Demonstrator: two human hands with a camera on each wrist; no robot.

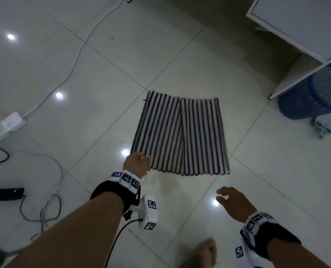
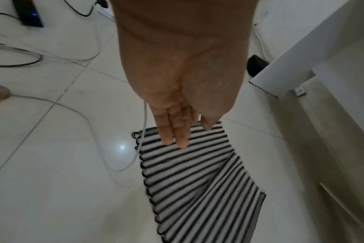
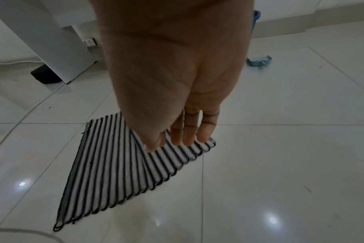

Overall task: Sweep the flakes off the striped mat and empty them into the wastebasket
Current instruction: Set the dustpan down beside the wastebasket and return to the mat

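While the left hand [image 1: 137,163] pinches the black-and-white striped woven mat [image 1: 182,134] at its seven o'clock corner, the right hand [image 1: 232,202] hangs released, farther off. The blue mesh wastebasket [image 1: 315,97] stands at two o'clock.

- striped mat [image 1: 181,135]: black/white stripes, flat on tile floor, frame center, crease down middle
- wastebasket [image 1: 315,95]: blue mesh, right edge, under white furniture

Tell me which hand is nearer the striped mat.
Left. The left hand is at the near left corner of the striped mat; the right hand hovers open over the floor, short of its near edge.
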